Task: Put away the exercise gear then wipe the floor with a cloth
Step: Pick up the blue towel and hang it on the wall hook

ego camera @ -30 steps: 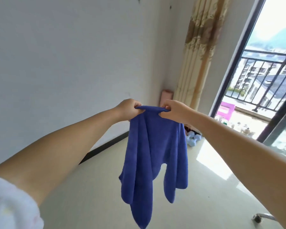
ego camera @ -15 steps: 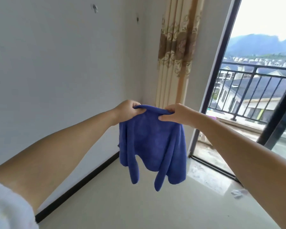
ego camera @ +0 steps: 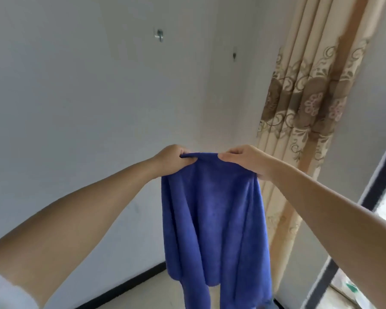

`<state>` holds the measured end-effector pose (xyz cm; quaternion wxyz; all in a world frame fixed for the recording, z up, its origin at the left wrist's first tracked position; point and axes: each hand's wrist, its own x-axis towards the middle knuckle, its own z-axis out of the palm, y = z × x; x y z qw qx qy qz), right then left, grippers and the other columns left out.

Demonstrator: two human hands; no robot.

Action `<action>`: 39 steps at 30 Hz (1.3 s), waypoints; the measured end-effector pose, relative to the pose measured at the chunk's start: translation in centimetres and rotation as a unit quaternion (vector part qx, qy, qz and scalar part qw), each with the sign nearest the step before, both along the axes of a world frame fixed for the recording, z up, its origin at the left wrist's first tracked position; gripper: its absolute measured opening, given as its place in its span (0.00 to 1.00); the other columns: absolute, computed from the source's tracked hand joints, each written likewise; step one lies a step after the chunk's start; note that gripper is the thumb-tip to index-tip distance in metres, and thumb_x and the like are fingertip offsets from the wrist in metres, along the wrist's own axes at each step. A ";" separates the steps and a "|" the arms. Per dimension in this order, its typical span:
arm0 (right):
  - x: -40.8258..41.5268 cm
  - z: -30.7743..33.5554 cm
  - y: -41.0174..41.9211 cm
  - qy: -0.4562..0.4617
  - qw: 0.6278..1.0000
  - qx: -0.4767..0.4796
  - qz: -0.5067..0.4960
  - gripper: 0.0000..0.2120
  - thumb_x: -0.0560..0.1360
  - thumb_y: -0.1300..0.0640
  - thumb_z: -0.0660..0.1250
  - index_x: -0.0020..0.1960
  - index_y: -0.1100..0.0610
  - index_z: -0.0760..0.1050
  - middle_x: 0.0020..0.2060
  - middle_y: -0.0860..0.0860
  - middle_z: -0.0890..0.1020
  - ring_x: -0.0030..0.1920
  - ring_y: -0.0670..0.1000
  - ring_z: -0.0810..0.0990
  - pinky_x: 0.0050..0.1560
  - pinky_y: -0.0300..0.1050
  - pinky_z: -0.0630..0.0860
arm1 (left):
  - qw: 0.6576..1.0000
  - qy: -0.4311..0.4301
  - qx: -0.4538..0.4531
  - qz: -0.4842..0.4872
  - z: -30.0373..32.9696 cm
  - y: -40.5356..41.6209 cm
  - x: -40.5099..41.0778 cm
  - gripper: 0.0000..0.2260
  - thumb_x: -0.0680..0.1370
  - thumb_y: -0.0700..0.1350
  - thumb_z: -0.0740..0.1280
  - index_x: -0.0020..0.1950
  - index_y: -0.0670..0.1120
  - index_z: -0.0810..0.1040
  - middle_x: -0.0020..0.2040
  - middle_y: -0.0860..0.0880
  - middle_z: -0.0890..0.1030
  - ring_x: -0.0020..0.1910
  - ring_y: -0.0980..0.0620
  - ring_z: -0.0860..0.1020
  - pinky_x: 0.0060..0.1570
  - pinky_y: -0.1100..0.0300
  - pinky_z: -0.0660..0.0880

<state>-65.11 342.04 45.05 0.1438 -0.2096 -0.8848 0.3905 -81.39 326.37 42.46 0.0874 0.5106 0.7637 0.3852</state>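
Left hand (ego camera: 173, 161): raised at arm's length in front of the person, fingers curled shut over the left end of the cloth's top edge, thumb pressed on the fabric from below.
Right hand (ego camera: 245, 160): level with the left and close beside it, fingers folded down on the right end of the same edge, thumb tip pointing toward the left hand.
Blue cloth (ego camera: 212, 219): pinched between the two hands by its upper hem, which bridges the short gap between them in a slight arch; everything else hangs straight down under the hands.
Cloth's shape: soft and fluffy, gathered into long vertical folds, both sides falling in loose flaps longer than the middle, the lowest part running out of the bottom of the view.
Cloth and floor (ego camera: 156, 291): the cloth hangs in the air above the pale floor, in front of the room's corner; whether its lowest tips touch anything I cannot tell.
Arms: both bare and stretched forward, a bit of white sleeve (ego camera: 5, 293) at the left shoulder.
Wall (ego camera: 76, 108): plain white, behind the left hand, with a small metal hook (ego camera: 159, 35) high up, well above the hands.
Curtain (ego camera: 303, 103): cream with a brown flowered band, hanging just behind the right hand and wrist.
Window frame (ego camera: 379, 175): dark, at the far right beyond the right forearm.
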 end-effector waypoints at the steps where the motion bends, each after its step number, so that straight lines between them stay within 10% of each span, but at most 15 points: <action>1: -2.4 0.5 1.3 -0.010 1.000 0.019 0.021 0.13 0.72 0.44 0.69 0.43 0.53 0.83 0.44 0.53 0.85 0.46 0.55 0.83 0.53 0.52 0.78 | 1.000 0.009 -0.003 0.017 0.3 0.8 -1.9 0.16 0.80 0.47 0.62 0.32 0.46 0.71 0.32 0.52 0.73 0.32 0.55 0.71 0.35 0.64 0.67; 12: -25.1 8.8 14.7 0.135 0.981 0.135 0.044 0.09 0.77 0.54 0.66 0.41 0.56 0.79 0.32 0.49 0.73 0.34 0.48 0.69 0.36 0.39 0.66 | 0.993 0.088 0.021 0.074 9.0 13.2 -22.8 0.17 0.77 0.53 0.65 0.37 0.40 0.72 0.32 0.48 0.69 0.32 0.52 0.67 0.34 0.62 0.63; 18: -36.5 14.5 18.8 0.205 0.957 0.192 0.073 0.09 0.77 0.53 0.64 0.46 0.54 0.81 0.43 0.52 0.83 0.46 0.52 0.79 0.49 0.46 0.75 | 0.977 0.141 0.067 0.144 13.9 18.5 -30.9 0.21 0.79 0.54 0.61 0.32 0.45 0.61 0.29 0.49 0.62 0.30 0.51 0.61 0.32 0.59 0.59; 33: -56.1 27.4 24.6 0.401 0.882 0.231 0.090 0.15 0.79 0.48 0.60 0.34 0.51 0.69 0.30 0.46 0.72 0.33 0.47 0.70 0.32 0.41 0.64 | 0.834 0.323 0.159 0.417 29.6 23.5 -43.4 0.21 0.81 0.51 0.56 0.30 0.47 0.60 0.28 0.51 0.65 0.29 0.51 0.65 0.30 0.58 0.61; 39: -58.3 27.0 24.4 0.398 0.828 0.394 0.019 0.13 0.81 0.50 0.53 0.43 0.53 0.71 0.35 0.48 0.74 0.38 0.53 0.73 0.35 0.43 0.63 | 0.739 0.449 0.099 0.493 29.1 24.7 -45.2 0.20 0.82 0.53 0.53 0.32 0.48 0.66 0.32 0.50 0.73 0.33 0.48 0.74 0.33 0.57 0.66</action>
